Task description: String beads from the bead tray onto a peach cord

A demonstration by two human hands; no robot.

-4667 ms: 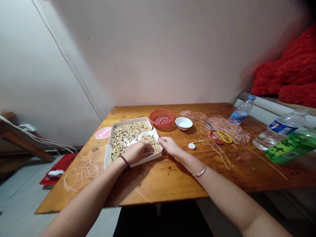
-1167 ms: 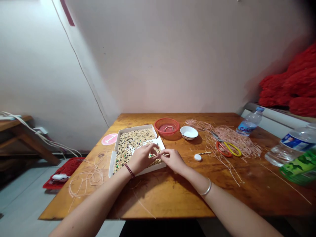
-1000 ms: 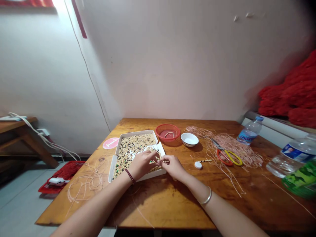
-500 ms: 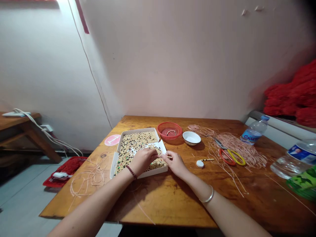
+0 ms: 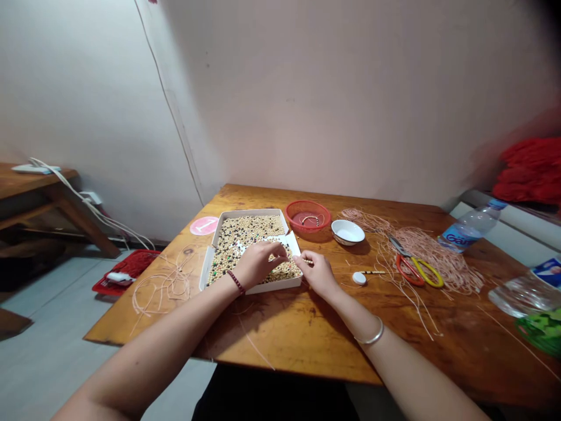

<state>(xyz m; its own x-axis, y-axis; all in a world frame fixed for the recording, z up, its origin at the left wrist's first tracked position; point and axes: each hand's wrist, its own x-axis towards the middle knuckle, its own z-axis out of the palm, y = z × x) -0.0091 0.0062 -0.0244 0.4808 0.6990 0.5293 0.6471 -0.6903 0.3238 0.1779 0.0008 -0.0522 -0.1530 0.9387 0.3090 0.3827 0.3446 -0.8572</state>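
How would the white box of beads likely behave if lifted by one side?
The box would probably flex, since its thin walls look split at the sides. The beads, small, round and loose, would likely roll toward the lower side.

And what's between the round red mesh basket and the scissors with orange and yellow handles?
In the head view, a small round white bowl sits between the basket and the scissors, then strands of the pale-pink cord pile nearer the scissors.

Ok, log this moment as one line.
left hand: over box of beads | right hand: holding beaded string | scissors: partly on cords
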